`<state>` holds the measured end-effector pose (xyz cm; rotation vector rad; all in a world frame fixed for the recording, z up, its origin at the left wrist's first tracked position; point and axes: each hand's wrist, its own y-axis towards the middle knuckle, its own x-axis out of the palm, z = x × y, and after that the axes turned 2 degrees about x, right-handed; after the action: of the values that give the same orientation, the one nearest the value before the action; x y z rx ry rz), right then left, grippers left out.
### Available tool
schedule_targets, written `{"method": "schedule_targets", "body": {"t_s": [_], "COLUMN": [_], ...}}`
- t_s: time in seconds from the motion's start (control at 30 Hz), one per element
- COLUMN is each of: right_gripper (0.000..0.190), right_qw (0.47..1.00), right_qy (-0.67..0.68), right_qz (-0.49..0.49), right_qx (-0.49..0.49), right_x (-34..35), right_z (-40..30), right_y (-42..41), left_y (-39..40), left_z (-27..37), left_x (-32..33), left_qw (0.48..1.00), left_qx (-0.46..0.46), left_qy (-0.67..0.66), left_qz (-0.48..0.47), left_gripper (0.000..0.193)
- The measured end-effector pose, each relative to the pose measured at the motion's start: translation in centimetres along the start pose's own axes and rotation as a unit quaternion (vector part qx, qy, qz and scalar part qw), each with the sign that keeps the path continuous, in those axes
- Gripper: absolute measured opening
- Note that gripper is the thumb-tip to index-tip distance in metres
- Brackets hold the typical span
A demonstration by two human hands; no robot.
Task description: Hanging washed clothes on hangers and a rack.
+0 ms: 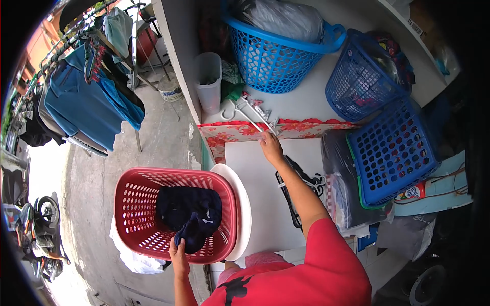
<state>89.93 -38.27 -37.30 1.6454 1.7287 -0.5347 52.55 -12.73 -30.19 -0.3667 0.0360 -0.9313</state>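
Note:
My left hand point(178, 256) grips the edge of a dark navy cloth point(195, 233) at the near rim of a red plastic laundry basket point(132, 206). More dark clothing point(187, 199) lies inside the basket, and the cloth in my hand runs down into it. My right hand point(272, 148) reaches out to a white plastic clothes hanger point(248, 118), its fingers closed at the hanger's near end. That hanger's hook rests on the white shelf point(302, 105); small clothes pegs point(262, 109) lie beside it. Part of my fingertips' hold is hard to see.
Blue laundry baskets point(279, 57) stand on the shelf beside a clear plastic container point(208, 84). Black hangers point(293, 199) lie on a white tabletop point(252, 214) under my right arm. Clothes, including a blue shirt point(84, 99), hang on a rack outside. A blue crate point(394, 153) sits at right.

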Motion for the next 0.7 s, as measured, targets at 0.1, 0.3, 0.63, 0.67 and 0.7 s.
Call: {"method": "schedule_targets", "body": {"t_s": [0.1, 0.3, 0.63, 0.67, 0.7], "right_gripper": [0.038, 0.016, 0.012, 0.013, 0.014], "right_qw": [0.987, 0.945, 0.937, 0.935, 0.931], "right_qy": [-0.162, -0.323, -0.240, -0.234, -0.225], "right_qz": [-0.012, -0.050, 0.194, 0.202, 0.218], "right_qx": [-0.013, 0.004, -0.164, -0.172, -0.186], "right_x": [1.8, 2.8, -20.2, -22.5, -24.5], "right_z": [2.6, 2.3, -3.5, -4.4, -5.3], "right_y": [2.0, 3.8, 5.7, 5.3, 4.5], "left_y": [-1.1, -1.7, 1.2, 1.6, 2.0], "left_z": [0.2, -0.3, -0.9, -0.8, -0.7], "left_x": [0.8, 0.9, -0.1, -0.4, -0.5], "left_qw": [0.998, 0.991, 0.997, 0.998, 0.998], "left_qx": [-0.017, 0.010, 0.001, 0.003, 0.017], "left_qy": [0.024, 0.014, 0.021, 0.016, 0.022], "left_qz": [0.061, 0.135, 0.076, 0.068, 0.049], "left_gripper": [0.023, 0.025, 0.021, 0.021, 0.020]}}
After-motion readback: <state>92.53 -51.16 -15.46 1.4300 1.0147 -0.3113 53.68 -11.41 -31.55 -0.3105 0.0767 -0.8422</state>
